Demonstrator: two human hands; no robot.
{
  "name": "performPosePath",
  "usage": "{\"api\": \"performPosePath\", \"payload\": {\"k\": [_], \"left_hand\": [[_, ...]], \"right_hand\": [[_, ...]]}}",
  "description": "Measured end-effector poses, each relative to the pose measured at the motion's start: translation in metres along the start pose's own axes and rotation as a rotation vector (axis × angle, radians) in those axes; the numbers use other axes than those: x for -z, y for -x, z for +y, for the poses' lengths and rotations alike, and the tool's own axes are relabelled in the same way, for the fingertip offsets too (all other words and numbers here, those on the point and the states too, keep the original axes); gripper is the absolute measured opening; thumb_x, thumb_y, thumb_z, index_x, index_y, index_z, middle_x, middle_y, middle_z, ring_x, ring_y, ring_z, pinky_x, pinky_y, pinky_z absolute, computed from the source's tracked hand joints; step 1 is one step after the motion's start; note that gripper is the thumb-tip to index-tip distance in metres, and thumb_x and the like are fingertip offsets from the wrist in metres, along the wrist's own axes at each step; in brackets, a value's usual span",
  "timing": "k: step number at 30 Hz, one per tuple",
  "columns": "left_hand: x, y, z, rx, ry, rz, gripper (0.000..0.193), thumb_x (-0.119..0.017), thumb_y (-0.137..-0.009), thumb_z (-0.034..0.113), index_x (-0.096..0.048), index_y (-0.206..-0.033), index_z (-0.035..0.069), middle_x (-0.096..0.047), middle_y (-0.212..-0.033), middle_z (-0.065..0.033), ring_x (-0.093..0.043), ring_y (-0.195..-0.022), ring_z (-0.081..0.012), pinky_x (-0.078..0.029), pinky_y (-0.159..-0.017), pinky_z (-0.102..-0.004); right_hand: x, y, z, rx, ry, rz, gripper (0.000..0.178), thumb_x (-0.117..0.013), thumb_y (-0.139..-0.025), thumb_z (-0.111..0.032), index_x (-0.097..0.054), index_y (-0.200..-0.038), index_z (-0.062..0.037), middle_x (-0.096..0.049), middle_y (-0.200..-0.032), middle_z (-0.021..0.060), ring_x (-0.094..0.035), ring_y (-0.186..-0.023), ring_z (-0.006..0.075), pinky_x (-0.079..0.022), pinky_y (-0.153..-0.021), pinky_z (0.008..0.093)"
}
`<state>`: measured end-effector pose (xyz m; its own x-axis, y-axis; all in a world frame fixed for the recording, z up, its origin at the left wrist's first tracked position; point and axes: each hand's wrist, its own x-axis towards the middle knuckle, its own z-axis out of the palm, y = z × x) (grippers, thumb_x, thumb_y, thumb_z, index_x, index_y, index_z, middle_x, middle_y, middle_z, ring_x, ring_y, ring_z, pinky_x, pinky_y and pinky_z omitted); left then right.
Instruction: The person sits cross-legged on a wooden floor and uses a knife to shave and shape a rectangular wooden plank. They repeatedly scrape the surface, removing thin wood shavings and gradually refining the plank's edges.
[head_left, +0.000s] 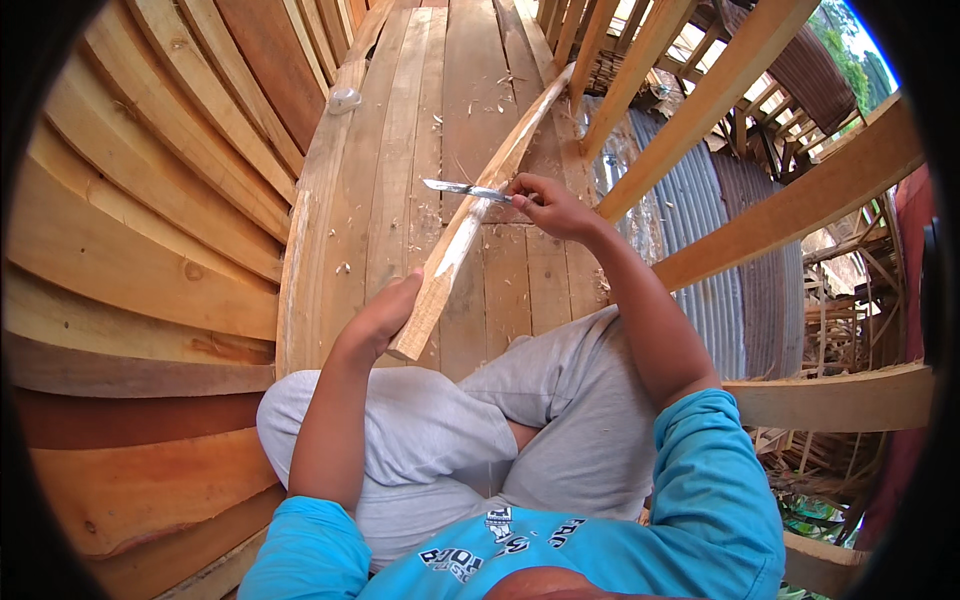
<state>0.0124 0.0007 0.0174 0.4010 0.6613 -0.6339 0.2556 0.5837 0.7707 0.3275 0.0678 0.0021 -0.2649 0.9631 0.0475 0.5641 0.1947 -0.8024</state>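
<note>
A long piece of wood (462,238) slants from above my lap away to the far right, pale where its surface has been shaved. Near its thick near end, my left hand (394,308) is closed around its left side. My right hand (548,206) grips a knife (465,189), whose handle is mostly hidden in the fingers. The blade points left and lies across the wood about halfway along, seemingly touching its upper face. Small wood shavings (345,268) are scattered on the plank floor (390,215) on both sides of the piece.
A wall of overlapping planks (160,240) rises close on the left. Along the right runs an open railing of wooden bars (700,120), with corrugated metal sheets (700,250) beyond it. A small clear container (343,100) sits on the floor at the far left. My crossed legs (430,420) fill the near floor.
</note>
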Motion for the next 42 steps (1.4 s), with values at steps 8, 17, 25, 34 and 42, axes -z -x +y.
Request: {"api": "performPosePath", "payload": {"k": [8,17,25,34,42], "left_hand": [[-0.001,0.001,0.001,0.004,0.063,0.000,0.050,-0.034,-0.105,0.042,-0.058,-0.117,-0.001,-0.062,-0.089,-0.0069,-0.061,-0.072,-0.0127,-0.053,-0.064,-0.0294],[-0.007,-0.001,0.000,-0.007,0.054,-0.019,0.047,-0.032,-0.105,0.043,-0.055,-0.118,0.004,-0.058,-0.086,-0.0039,-0.059,-0.066,-0.0115,-0.055,-0.053,-0.0290],[-0.009,-0.001,-0.001,-0.008,0.027,-0.006,0.049,-0.031,-0.105,0.043,-0.054,-0.120,0.002,-0.058,-0.090,-0.0052,-0.059,-0.071,-0.0123,-0.056,-0.057,-0.0302],[-0.012,0.002,0.002,-0.013,0.040,0.014,0.049,-0.033,-0.105,0.042,-0.055,-0.119,0.000,-0.060,-0.092,-0.0063,-0.059,-0.073,-0.0132,-0.054,-0.060,-0.0305],[-0.013,-0.001,-0.005,-0.081,-0.050,-0.031,0.058,-0.028,-0.106,0.039,-0.056,-0.120,-0.011,-0.065,-0.104,-0.0172,-0.061,-0.090,-0.0188,-0.048,-0.084,-0.0330]], "right_hand": [[-0.006,-0.008,-0.005,-0.221,-0.434,0.139,0.036,-0.041,-0.106,-0.029,-0.065,-0.091,-0.0049,-0.053,-0.071,-0.0020,-0.046,-0.061,0.0077,-0.040,-0.056,0.0245],[-0.030,-0.008,-0.015,-0.094,0.266,0.363,0.038,-0.053,-0.098,-0.040,-0.064,-0.100,-0.0041,-0.069,-0.085,0.0152,-0.067,-0.073,0.0306,-0.051,-0.068,0.0431],[-0.018,-0.008,-0.050,-0.076,0.634,0.210,0.066,-0.067,-0.073,-0.070,-0.066,-0.086,-0.0058,-0.068,-0.076,0.0151,-0.069,-0.073,0.0331,-0.052,-0.066,0.0440],[-0.018,-0.012,-0.052,-0.082,0.722,0.258,0.060,-0.060,-0.083,-0.066,-0.069,-0.071,-0.0072,-0.067,-0.066,0.0141,-0.068,-0.063,0.0313,-0.052,-0.058,0.0436],[-0.017,-0.025,-0.044,-0.553,0.490,0.207,0.070,-0.045,-0.089,-0.068,-0.074,-0.076,-0.0055,-0.069,-0.074,0.0170,-0.069,-0.080,0.0335,-0.052,-0.070,0.0453]]}}
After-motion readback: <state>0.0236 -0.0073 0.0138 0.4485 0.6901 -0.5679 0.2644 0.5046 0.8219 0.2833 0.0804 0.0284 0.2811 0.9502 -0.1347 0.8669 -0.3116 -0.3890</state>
